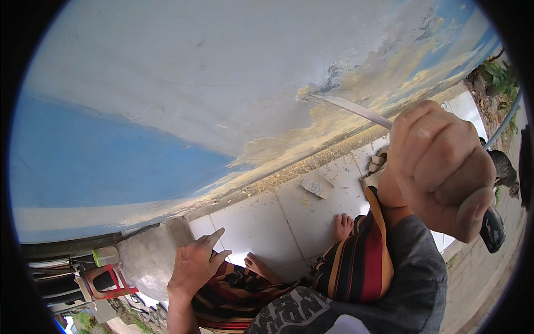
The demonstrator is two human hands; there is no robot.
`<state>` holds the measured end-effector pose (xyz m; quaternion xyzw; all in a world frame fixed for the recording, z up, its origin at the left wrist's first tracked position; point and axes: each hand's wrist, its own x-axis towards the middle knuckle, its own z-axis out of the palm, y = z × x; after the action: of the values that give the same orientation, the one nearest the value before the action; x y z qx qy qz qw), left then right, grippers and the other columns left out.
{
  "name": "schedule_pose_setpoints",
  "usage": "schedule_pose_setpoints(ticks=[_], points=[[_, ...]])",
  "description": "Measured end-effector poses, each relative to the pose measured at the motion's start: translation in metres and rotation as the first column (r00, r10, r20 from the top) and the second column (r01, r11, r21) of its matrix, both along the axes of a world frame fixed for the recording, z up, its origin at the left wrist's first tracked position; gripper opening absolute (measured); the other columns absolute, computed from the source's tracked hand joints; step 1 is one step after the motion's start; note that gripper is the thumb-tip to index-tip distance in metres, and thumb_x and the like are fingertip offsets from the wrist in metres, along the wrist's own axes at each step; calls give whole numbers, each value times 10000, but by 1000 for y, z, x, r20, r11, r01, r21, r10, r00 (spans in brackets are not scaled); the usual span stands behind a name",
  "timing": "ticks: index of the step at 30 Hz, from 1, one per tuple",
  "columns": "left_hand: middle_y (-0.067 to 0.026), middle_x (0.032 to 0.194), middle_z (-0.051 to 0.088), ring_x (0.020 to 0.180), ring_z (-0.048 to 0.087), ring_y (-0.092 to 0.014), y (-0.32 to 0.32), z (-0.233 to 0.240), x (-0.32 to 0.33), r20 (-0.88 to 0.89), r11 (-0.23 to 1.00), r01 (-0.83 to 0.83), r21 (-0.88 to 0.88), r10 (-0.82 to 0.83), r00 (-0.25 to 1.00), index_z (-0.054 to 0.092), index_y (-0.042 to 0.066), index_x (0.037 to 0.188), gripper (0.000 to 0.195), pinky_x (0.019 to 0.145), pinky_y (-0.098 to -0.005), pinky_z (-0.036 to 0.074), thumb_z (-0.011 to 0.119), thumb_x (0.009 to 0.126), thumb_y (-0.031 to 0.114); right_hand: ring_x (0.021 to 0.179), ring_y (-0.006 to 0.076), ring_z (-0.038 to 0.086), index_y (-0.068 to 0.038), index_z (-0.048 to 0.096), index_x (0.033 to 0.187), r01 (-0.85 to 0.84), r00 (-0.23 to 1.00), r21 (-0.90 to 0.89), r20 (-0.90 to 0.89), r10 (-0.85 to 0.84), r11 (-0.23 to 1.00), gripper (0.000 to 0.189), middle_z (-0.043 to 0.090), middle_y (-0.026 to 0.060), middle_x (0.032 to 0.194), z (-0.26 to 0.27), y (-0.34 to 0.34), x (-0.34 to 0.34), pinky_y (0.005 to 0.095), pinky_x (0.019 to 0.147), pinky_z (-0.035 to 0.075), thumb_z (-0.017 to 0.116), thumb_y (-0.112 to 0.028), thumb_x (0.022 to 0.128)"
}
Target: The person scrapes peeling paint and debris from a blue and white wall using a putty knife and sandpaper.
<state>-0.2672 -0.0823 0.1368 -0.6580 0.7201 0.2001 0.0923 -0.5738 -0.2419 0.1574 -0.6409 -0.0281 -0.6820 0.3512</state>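
A wall (187,83) with grey and blue paint fills the upper part of the view, its paint worn to a yellowish layer along the lower band. My right hand (442,171) is closed around the black handle of a narrow metal blade (354,108), which looks like a knife. The tip of the blade touches the wall at a small chipped yellow patch (303,92). My left hand (198,263) is held in the air at the lower left, fingers apart, with nothing in it.
Paint flakes (283,170) lie along the wall's base on white floor tiles (258,225), near a piece of cardboard (317,185). A red plastic stool (110,282) stands lower left. A cat (504,169), a hose (505,121) and plants (498,77) are at the right.
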Motion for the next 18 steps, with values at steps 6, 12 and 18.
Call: schedule_pose_setpoints(ticks=[6,12,18], points=[[-125,802,621,680,609,-295,-2,0,-3,-10,1000,10,-16,-10,1000,562,71,1136,420,594,-384,475,631,796,307,364,84,341,-147,310,505,12,1000,15,11,-12,1000,422,369,-43,463,4,2,0,223,378,274,486,-304,854],[-129,822,625,683,610,-301,-1,2,-2,11,1000,-27,15,26,1000,560,72,1139,422,609,-388,480,630,797,310,372,87,354,-144,325,521,-22,1000,-8,-11,22,1000,401,373,-43,461,-2,-3,2,220,383,288,483,-304,854],[-133,847,626,683,610,-304,-2,4,-4,25,996,-49,69,48,999,556,72,1142,423,610,-387,480,629,798,306,370,94,366,-136,341,532,14,1000,11,14,-15,1000,394,390,-37,462,-1,-5,5,226,373,279,498,-305,851]])
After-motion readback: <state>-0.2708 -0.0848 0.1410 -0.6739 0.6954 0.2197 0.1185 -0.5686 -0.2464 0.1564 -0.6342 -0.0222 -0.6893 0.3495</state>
